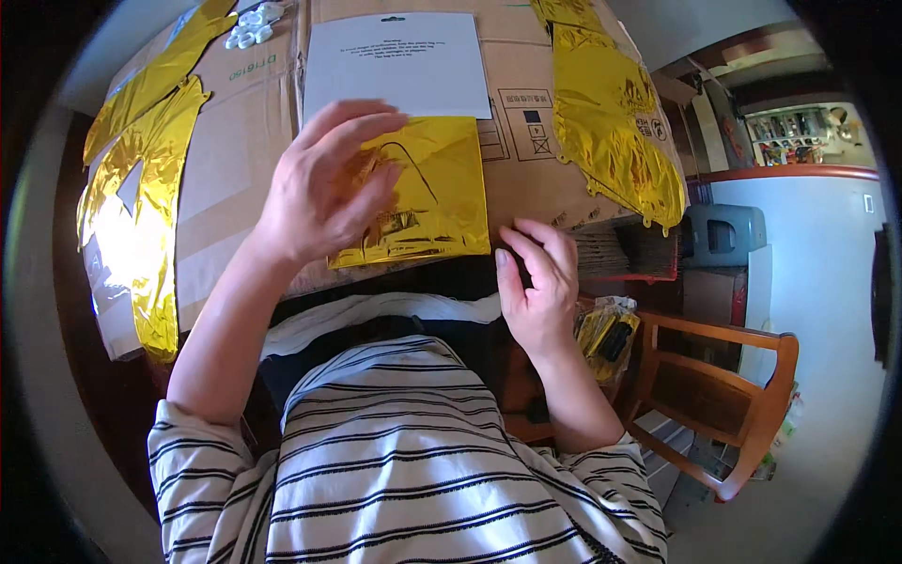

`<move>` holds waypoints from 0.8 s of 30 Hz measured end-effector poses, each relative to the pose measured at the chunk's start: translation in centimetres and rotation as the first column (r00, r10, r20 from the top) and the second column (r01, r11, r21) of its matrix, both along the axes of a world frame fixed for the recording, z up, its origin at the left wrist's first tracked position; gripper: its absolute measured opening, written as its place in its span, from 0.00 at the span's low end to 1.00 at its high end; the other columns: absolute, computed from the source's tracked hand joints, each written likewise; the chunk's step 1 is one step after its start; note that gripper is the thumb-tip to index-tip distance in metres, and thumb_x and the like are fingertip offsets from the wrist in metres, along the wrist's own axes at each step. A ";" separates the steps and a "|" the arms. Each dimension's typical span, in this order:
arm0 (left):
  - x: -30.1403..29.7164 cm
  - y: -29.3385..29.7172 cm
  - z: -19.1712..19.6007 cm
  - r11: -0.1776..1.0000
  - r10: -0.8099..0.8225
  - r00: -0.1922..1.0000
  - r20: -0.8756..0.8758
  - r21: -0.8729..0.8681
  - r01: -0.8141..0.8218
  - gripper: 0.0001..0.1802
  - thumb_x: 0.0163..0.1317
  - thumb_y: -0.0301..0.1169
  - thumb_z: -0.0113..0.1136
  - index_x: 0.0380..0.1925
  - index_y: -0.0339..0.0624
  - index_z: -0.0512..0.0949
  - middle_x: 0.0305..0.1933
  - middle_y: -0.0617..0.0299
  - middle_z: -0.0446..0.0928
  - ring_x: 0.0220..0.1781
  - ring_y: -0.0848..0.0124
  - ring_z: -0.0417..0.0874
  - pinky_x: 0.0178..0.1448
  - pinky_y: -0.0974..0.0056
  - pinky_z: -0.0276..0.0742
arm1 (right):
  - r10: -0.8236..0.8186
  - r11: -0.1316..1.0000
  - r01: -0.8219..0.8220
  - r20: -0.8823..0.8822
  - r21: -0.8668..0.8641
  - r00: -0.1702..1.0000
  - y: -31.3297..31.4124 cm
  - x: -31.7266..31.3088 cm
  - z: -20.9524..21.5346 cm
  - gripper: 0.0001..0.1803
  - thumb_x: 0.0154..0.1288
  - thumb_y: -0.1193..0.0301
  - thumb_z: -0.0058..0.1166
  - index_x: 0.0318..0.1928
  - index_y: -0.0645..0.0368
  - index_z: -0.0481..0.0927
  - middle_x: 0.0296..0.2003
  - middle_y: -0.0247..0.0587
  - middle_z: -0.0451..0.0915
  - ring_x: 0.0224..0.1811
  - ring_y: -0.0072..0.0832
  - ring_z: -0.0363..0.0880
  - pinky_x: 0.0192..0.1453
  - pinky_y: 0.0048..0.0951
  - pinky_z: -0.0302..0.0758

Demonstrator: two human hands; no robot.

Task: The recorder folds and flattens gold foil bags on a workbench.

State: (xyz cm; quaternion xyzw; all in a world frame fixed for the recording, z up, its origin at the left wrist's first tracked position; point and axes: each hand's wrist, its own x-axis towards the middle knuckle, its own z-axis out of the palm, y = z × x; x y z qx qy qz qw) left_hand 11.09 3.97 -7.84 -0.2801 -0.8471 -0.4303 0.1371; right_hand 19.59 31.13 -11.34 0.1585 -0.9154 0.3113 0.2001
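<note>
Left hand [327, 188] raised over the gold foil [446, 193], fingers loosely bent, thumb apart, nothing visible in the grip; can't tell if it touches the foil. Right hand [542, 289] also slack, thumb and index spread, no object held, fingertips by the cardboard [240, 141] edge just right of the foil's near corner. Foil lies flat on the cardboard, partly under the left hand's outline, between both hands. White card [395, 70] sits directly beyond it, ahead of the left fingertips. Foil strips [167, 197] left of the left hand, white beads [252, 26] beyond it. Foil balloon [615, 113] ahead-right of the right hand; chair [719, 367] right of that forearm.
</note>
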 end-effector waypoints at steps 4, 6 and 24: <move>2.1 -1.3 -1.0 0.893 0.062 0.997 -0.049 -0.444 -0.077 0.42 0.67 0.58 0.58 0.71 0.38 0.66 0.74 0.41 0.64 0.77 0.45 0.62 0.78 0.45 0.60 | -0.064 0.986 0.082 0.129 -0.142 0.990 0.0 1.0 -0.2 0.10 0.63 0.75 0.65 0.45 0.62 0.83 0.41 0.43 0.80 0.38 0.35 0.79 0.45 0.34 0.77; 2.2 -1.2 -1.8 0.880 0.067 0.997 0.027 -0.474 -0.047 0.51 0.66 0.67 0.53 0.75 0.39 0.59 0.79 0.42 0.55 0.82 0.45 0.50 0.83 0.44 0.45 | -0.062 0.944 0.156 0.308 -0.291 0.949 -0.8 1.2 0.1 0.09 0.64 0.74 0.65 0.44 0.63 0.83 0.38 0.41 0.80 0.33 0.29 0.79 0.38 0.30 0.77; 1.9 0.4 -2.9 0.847 0.047 0.998 0.031 -0.531 -0.023 0.52 0.63 0.66 0.56 0.76 0.41 0.59 0.81 0.44 0.54 0.83 0.46 0.49 0.84 0.43 0.42 | -0.041 0.999 0.041 -0.078 0.007 0.996 -1.3 0.3 -1.5 0.14 0.63 0.74 0.63 0.50 0.57 0.84 0.37 0.39 0.76 0.37 0.39 0.76 0.44 0.39 0.73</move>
